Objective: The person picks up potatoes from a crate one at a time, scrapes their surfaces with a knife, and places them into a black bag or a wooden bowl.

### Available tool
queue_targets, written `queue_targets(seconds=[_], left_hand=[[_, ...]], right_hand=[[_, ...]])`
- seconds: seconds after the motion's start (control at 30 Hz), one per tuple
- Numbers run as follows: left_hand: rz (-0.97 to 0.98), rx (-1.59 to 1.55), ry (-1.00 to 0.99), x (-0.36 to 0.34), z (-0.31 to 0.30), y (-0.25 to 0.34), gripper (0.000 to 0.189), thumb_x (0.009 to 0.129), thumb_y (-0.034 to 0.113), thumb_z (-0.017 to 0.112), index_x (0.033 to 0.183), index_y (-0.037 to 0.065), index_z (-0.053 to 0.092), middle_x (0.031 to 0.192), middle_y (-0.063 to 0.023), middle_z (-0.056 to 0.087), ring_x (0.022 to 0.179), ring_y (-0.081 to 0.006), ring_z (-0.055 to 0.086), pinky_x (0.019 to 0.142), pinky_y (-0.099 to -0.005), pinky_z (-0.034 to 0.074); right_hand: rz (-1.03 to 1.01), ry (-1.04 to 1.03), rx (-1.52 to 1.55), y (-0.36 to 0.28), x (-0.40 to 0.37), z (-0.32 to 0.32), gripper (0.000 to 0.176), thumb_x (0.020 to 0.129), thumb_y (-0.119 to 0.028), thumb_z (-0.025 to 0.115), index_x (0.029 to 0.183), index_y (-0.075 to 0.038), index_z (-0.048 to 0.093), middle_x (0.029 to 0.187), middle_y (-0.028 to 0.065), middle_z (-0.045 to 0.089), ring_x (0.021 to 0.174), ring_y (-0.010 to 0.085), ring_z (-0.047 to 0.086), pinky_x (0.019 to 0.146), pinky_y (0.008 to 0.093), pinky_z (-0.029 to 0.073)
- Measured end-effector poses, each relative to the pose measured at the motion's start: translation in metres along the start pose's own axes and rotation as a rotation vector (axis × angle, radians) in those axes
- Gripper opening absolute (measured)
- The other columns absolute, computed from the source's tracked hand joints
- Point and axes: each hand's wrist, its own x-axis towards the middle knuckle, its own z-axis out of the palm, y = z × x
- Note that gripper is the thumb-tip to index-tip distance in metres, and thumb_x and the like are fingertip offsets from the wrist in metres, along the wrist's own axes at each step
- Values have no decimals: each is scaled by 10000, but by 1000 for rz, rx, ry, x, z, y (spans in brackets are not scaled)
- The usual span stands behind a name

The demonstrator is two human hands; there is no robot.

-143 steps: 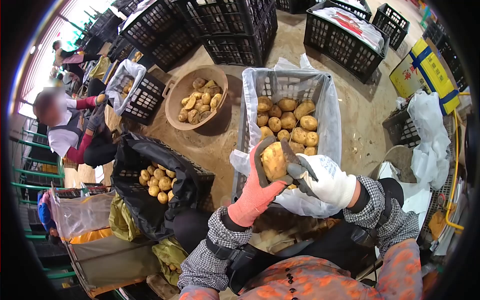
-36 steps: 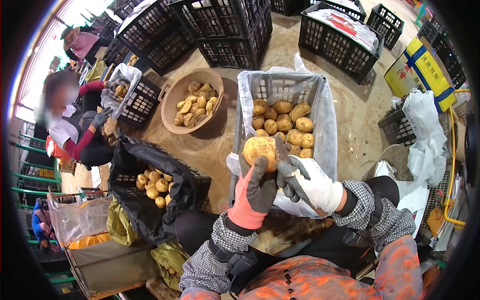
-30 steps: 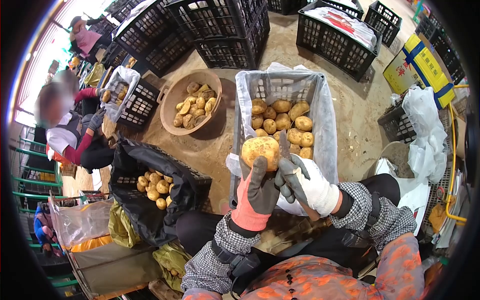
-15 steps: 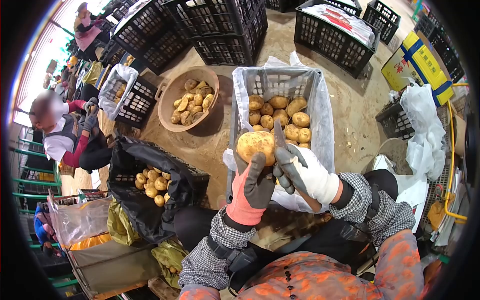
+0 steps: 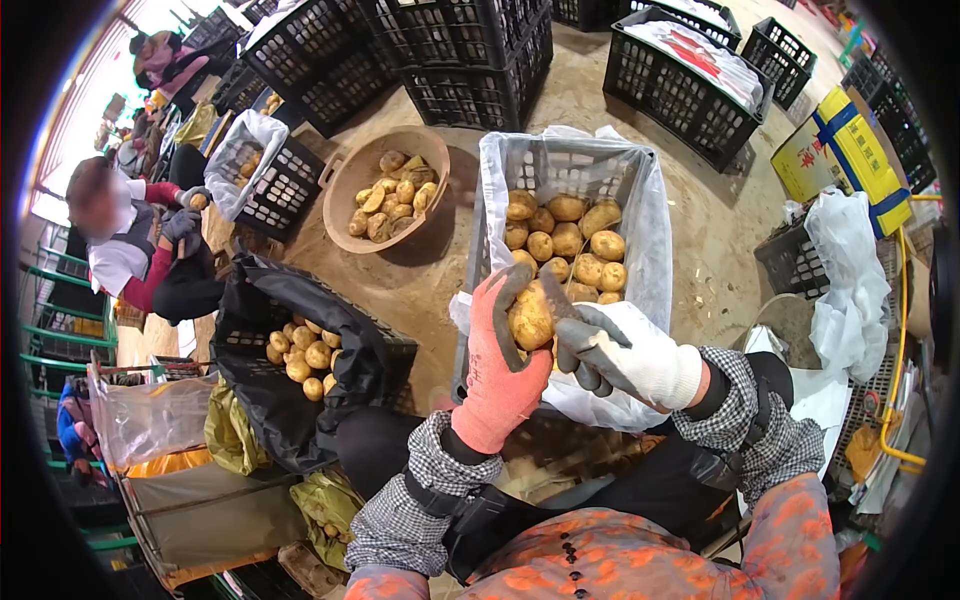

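Observation:
My left hand (image 5: 497, 365), in a coral and grey glove, is wrapped round a large yellow potato (image 5: 532, 318) with some brown soil on it. My right hand (image 5: 632, 352), in a white and grey glove, grips a knife whose dark blade (image 5: 557, 297) lies against the potato's right side. Most of the knife's handle is hidden in the fist. Both hands are above the near end of a crate lined with white plastic (image 5: 655, 225), which holds several potatoes (image 5: 566, 240).
Left of the crate stand a brown basin (image 5: 338, 215) of potatoes, some cut, and a black-lined crate (image 5: 250, 350) with potatoes. Stacked black crates (image 5: 480, 95) rise behind. Another person (image 5: 135, 240) sits at the left. A yellow box (image 5: 850, 150) stands at the right.
My left hand has turned, so its back now faces me and the potato sits deeper in the fingers. The knife blade has tilted left at the tip. The view has shifted slightly.

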Motion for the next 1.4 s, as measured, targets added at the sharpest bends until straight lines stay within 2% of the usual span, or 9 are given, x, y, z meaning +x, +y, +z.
queue_targets(seconds=[0.1, 0.27, 0.47, 0.6, 0.7, 0.8, 1.07, 1.13, 1.4], left_hand=[[191, 259, 7, -1, 0, -1, 671, 682, -68, 558, 1330, 17, 406, 1303, -187, 444, 1232, -330, 430, 1062, -406, 322], [-205, -810, -125, 2, -6, 12, 693, 717, -54, 622, 1363, 31, 387, 1340, -125, 456, 1246, -238, 446, 1053, -348, 367], [-274, -499, -268, 3, -11, 15, 796, 762, -47, 640, 1465, 69, 286, 1405, -81, 380, 1309, -179, 392, 1084, -325, 338], [-351, -558, -274, 1, -14, 17, 762, 745, -65, 618, 1437, 57, 321, 1396, -89, 388, 1305, -182, 388, 1079, -321, 335], [-307, -445, -184, -1, -12, 13, 734, 726, -66, 620, 1401, 42, 352, 1372, -107, 404, 1282, -204, 408, 1067, -337, 345], [-119, -207, -114, -4, -8, 9, 703, 710, -59, 624, 1363, 32, 380, 1345, -136, 416, 1262, -250, 425, 1062, -364, 345], [-14, 68, -55, -5, 1, 3, 680, 694, -50, 613, 1334, 22, 394, 1331, -161, 414, 1257, -288, 421, 1067, -386, 333], [-171, -157, -67, -6, 1, 6, 679, 695, -52, 612, 1333, 27, 393, 1337, -149, 407, 1269, -259, 405, 1065, -372, 336], [-73, -418, -58, -5, -3, -1, 762, 685, -28, 639, 1378, 40, 331, 1382, -135, 395, 1273, -225, 418, 1061, -367, 356]], right_hand=[[-94, -103, -180, 7, 1, -7, 427, 952, -437, 503, 890, -23, 586, 677, 69, 595, 534, 140, 541, 520, 287, 426], [114, 124, 238, 5, 1, -9, 431, 948, -466, 498, 897, -50, 595, 637, 19, 522, 534, 97, 493, 492, 251, 401], [80, 278, 218, 9, 0, -8, 354, 946, -421, 542, 911, -69, 564, 632, 31, 511, 534, 128, 495, 492, 279, 408], [-244, 144, -364, 23, -2, -19, 195, 907, -207, 600, 1003, -41, 570, 742, 116, 561, 613, 298, 568, 556, 371, 461], [-807, 76, -918, 41, -3, -24, 402, 765, -97, 719, 1123, 6, 569, 928, 172, 599, 711, 310, 607, 598, 377, 491], [-810, 208, -864, 44, -3, -11, 435, 753, -108, 734, 1125, 25, 551, 939, 193, 598, 720, 328, 608, 600, 386, 495], [-578, 265, -778, 24, 4, 5, 327, 894, -348, 605, 934, -26, 560, 649, 108, 561, 549, 256, 564, 523, 357, 450], [207, -58, 85, 1, -1, -1, 403, 940, -433, 534, 856, -39, 558, 625, 42, 534, 517, 140, 508, 488, 285, 412], [136, 93, 138, 7, -1, 2, 440, 955, -476, 491, 818, -64, 559, 598, -1, 499, 514, 77, 455, 479, 238, 380]])
